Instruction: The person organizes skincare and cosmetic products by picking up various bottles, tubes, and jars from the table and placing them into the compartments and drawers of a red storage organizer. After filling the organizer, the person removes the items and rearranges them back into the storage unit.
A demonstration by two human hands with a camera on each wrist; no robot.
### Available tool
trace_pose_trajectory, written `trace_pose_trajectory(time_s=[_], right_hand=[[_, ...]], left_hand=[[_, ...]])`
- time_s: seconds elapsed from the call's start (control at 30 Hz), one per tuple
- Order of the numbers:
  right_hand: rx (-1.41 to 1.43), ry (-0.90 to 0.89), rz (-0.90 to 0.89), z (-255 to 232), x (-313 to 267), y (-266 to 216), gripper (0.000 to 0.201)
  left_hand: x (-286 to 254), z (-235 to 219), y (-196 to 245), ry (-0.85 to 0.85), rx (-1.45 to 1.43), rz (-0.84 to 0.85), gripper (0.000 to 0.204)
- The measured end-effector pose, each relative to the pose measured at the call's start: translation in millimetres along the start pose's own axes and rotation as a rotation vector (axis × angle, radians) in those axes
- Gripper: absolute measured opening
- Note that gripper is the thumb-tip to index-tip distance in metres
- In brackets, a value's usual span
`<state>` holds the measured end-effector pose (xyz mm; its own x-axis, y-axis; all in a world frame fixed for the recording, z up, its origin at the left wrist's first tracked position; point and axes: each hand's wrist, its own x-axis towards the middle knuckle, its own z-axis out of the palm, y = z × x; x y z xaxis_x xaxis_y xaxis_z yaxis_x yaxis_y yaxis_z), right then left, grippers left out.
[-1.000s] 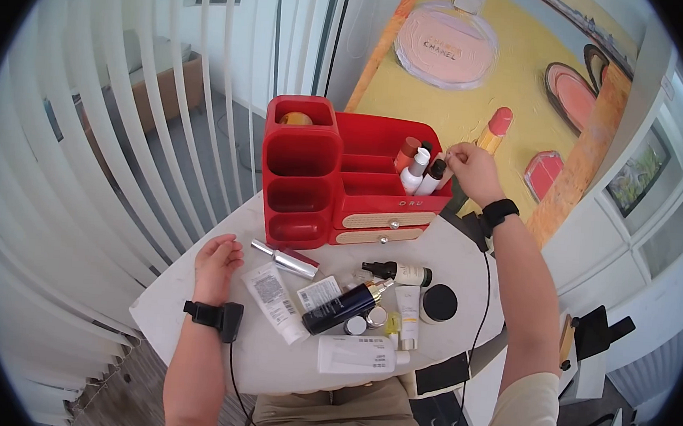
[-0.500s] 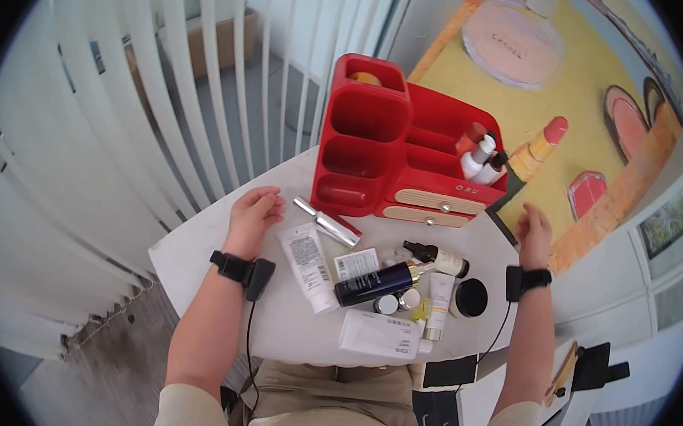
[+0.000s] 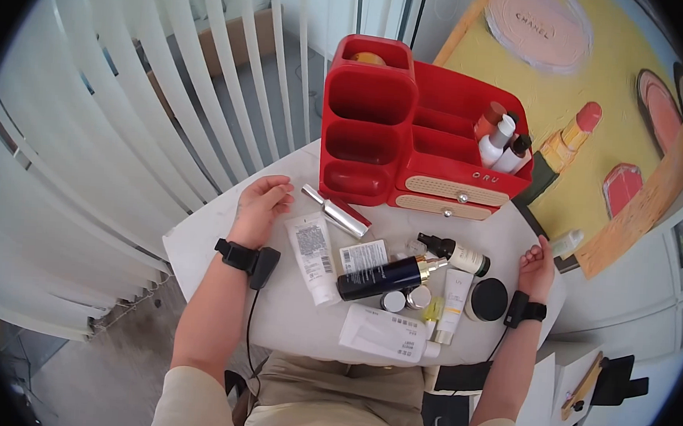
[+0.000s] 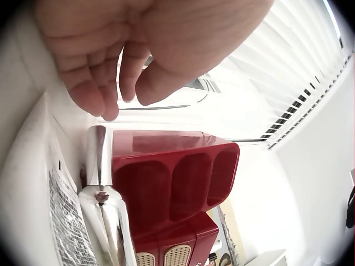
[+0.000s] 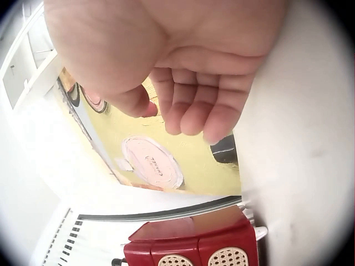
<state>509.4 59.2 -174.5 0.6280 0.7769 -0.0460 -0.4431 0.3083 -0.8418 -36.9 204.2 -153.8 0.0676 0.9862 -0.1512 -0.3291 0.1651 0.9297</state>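
My left hand rests at the table's left side, fingers loosely bent and holding nothing. Just right of its fingertips lies a silver-and-red tube, with a white squeeze tube below it. On the right, my right hand is at the table edge, empty, its fingers relaxed in the right wrist view. The black-lidded jar is the nearest item to it. A red cosmetics organizer stands at the back; a white pump bottle and several other bottles stand in its right compartment.
Mid-table lie a dark blue pump bottle, a small white box, a dark dropper-like bottle, a slim white tube and a white bottle. A painted board leans behind, right; blinds hang left.
My right hand has left the bottles in the organizer's right compartment and come down to the table's right edge. The left hand stays near the silver-and-red tube. The head view has shifted.
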Motion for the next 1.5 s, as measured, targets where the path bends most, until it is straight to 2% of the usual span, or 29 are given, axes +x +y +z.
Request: trace_pose_trajectory(time_s=[0.2, 0.47, 0.53, 0.57, 0.63, 0.67, 0.73, 0.77, 0.8, 0.87, 0.9, 0.97, 1.13, 1.23, 1.5], right_hand=[[-0.13, -0.102, -0.083, 2, -3, 2, 0.034], [-0.171, -0.09, -0.084, 6, -2, 3, 0.03], [-0.169, -0.092, -0.079, 5, -1, 4, 0.029], [-0.179, -0.09, -0.076, 5, -1, 3, 0.028], [-0.177, -0.079, -0.071, 8, -3, 3, 0.028], [-0.188, -0.074, -0.068, 10, -4, 2, 0.027], [-0.195, -0.082, -0.059, 10, -4, 1, 0.028], [-0.21, -0.097, -0.048, 10, -5, 1, 0.029], [-0.208, -0.089, -0.048, 11, -5, 0, 0.029], [-0.211, -0.103, -0.047, 12, -6, 0, 0.028], [-0.211, -0.098, -0.047, 12, -7, 0, 0.028], [-0.224, -0.095, -0.052, 12, -6, 0, 0.024], [-0.22, -0.083, -0.052, 13, -6, 0, 0.023], [-0.221, -0.081, -0.054, 15, -7, -1, 0.022], [-0.26, -0.086, -0.044, 16, -7, -2, 0.022]], left_hand=[[1, 0, -3, -0.005, 0.027, 0.027, 0.024], [1, 3, 2, 0.019, 0.054, -0.007, 0.024], [-7, 19, 10, 0.117, 0.404, 0.013, 0.023], [-13, 27, 16, 0.116, 0.414, 0.017, 0.023], [-27, 43, 24, 0.046, 0.653, 0.167, 0.024], [-33, 49, 25, 0.039, 0.661, 0.167, 0.024], [-47, 63, 24, -0.221, 0.72, 0.296, 0.024], [-63, 82, 32, -0.289, 0.831, 0.329, 0.026], [-75, 100, 39, -0.297, 0.834, 0.327, 0.026], [-93, 128, 46, -0.548, 1.044, 0.282, 0.034], [-98, 137, 42, -0.554, 1.045, 0.28, 0.034], [-105, 155, 35, -0.666, 1.23, 0.613, 0.044], [-105, 186, 26, -0.777, 1.39, 0.641, 0.056], [-96, 192, 17, -0.798, 1.4, 0.677, 0.047], [-90, 195, 8, -0.834, 1.433, 0.627, 0.044]])
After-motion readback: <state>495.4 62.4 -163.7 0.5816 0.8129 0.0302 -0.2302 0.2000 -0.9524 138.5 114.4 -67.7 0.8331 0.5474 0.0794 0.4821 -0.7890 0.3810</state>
